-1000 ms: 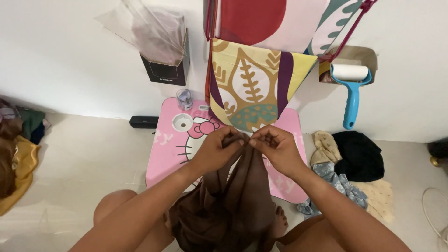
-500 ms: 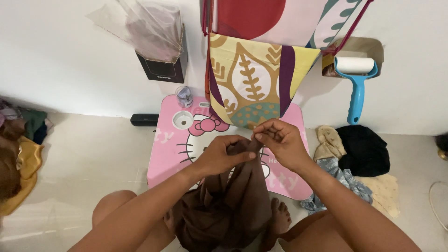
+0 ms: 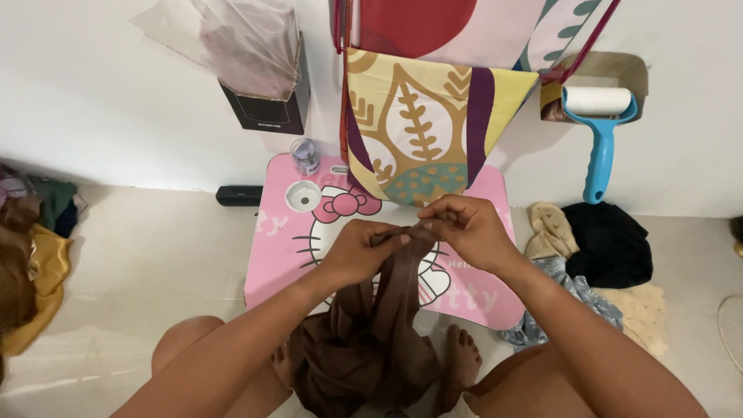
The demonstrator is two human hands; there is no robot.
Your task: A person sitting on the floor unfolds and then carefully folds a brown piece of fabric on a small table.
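From the head camera, the left hand (image 3: 357, 251) and the right hand (image 3: 467, 226) are both pinched tight on the top edge of a brown cloth (image 3: 371, 340), which hangs from the fingers down to the lap, over a small pink table (image 3: 286, 255). A small clear jar (image 3: 305, 155) stands at the table's far edge; its contents cannot be made out. Against the wall, a dark box (image 3: 263, 108) holds crumpled clear plastic (image 3: 232, 46). A blue lint roller (image 3: 597, 128) leans nearby.
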